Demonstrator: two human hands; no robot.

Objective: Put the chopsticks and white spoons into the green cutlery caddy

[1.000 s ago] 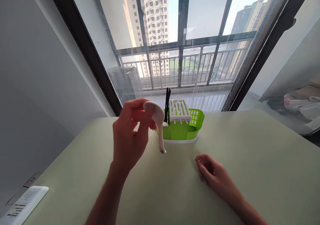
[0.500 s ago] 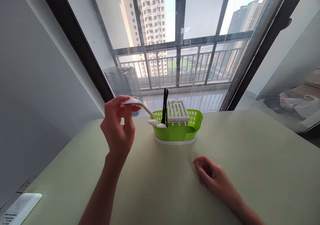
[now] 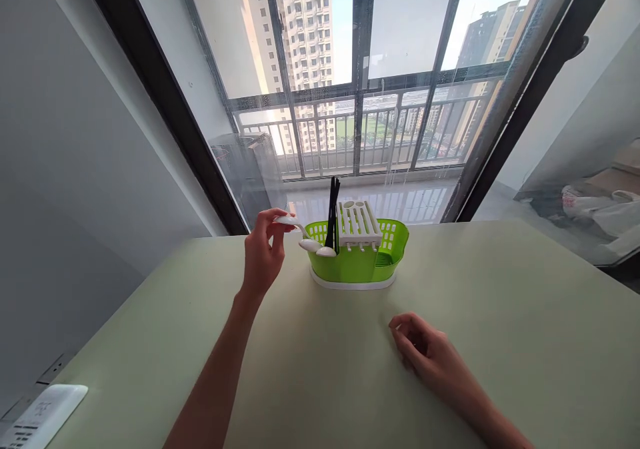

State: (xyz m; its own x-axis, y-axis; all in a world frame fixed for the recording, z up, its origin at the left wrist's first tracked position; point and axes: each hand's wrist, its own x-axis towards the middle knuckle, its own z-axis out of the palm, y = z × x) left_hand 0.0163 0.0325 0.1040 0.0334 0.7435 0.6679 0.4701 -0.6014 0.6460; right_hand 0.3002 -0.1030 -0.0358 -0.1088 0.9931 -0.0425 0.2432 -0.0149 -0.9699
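Pinched by its bowl end, a white soup spoon is in my left hand, its handle pointing down at the left end of a green utensil basket. Two more white spoons hang with their bowls over the basket's front left rim. Black chopsticks stand upright beside them. A white slotted rack with small hooks covers the basket's middle. My right hand rests on the table in front of the basket, fingers curled with thumb near the forefinger, nothing visible in them.
The pale green table runs back to a glass window wall with dark frames. A white power strip or similar device lies at the lower left edge. A wall socket is beside it.
My left hand has moved right and away from me, bringing the spoon's handle into the basket's left end. The right hand stays where it was.
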